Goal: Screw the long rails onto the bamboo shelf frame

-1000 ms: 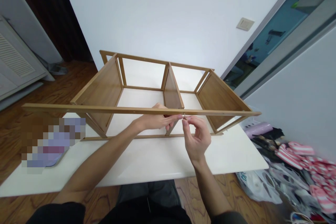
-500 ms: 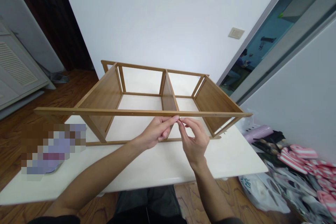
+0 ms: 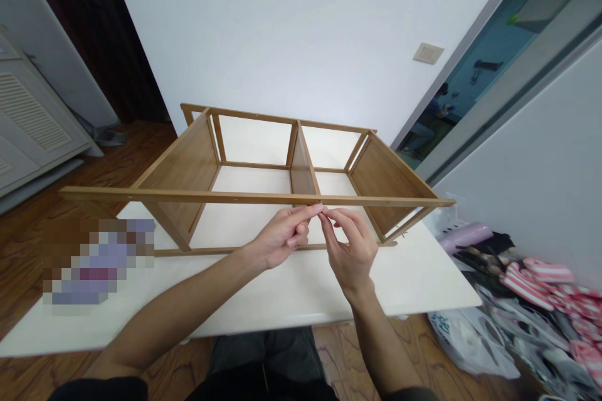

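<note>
Item, a white table (image 3: 329,288) on a wood floor (image 3: 108,169); on it, a bamboo shelf frame (image 3: 179,169) lying open, with two end panels and a middle divider (image 3: 302,166); across its near side runs a long front rail (image 3: 254,198), held up level with the top of the frame; my left hand (image 3: 282,238) and right hand (image 3: 350,250) meet at this rail, just before the divider; fingertips (image 3: 324,213) of both are closed in a pinch on a small metal fitting (image 3: 321,208) (too small to tell its exact kind) at the rail's edge; beside the table, to the right, lie a plastic bag (image 3: 470,341), a purple roll (image 3: 463,235) and a heap of striped clothes (image 3: 531,282).
</note>
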The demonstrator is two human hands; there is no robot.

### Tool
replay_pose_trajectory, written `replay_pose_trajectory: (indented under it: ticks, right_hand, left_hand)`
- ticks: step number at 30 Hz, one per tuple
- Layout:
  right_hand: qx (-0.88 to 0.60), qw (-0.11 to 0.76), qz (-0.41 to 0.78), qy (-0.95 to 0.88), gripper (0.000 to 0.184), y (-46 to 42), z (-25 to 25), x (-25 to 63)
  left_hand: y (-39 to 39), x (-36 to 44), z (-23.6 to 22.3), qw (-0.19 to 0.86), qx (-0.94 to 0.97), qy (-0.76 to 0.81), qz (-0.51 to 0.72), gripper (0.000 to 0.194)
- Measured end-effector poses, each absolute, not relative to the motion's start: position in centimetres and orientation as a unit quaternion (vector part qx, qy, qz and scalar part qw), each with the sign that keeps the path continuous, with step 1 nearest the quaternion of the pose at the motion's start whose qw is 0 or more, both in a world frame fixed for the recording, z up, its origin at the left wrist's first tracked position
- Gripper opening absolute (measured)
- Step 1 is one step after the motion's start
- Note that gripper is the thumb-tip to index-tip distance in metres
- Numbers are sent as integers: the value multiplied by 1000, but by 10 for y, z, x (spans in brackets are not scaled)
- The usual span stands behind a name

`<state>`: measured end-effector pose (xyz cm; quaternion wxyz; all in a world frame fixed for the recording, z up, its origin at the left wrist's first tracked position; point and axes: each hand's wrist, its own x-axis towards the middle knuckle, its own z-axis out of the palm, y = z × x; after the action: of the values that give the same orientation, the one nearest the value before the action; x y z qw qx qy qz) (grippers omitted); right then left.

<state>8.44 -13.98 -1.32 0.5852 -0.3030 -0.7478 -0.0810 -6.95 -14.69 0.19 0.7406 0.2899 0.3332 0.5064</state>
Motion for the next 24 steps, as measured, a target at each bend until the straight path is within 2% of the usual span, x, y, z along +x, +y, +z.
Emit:
replay_pose_trajectory:
  ticks: [11, 18, 24]
  right_hand:
    - [-306, 573, -80, -756, 20, -139, -14, 87]
    - [-303, 570, -65, -761, 28, -139, -15, 87]
    - [-301, 580, -59, -754, 23, -136, -12, 86]
  left_hand:
    - [-149, -66, 6, 756, 242, 319, 518, 36]
    - [-149, -65, 7, 758, 231, 312, 524, 31]
    - [-152, -65, 9, 754, 239, 316, 525, 48]
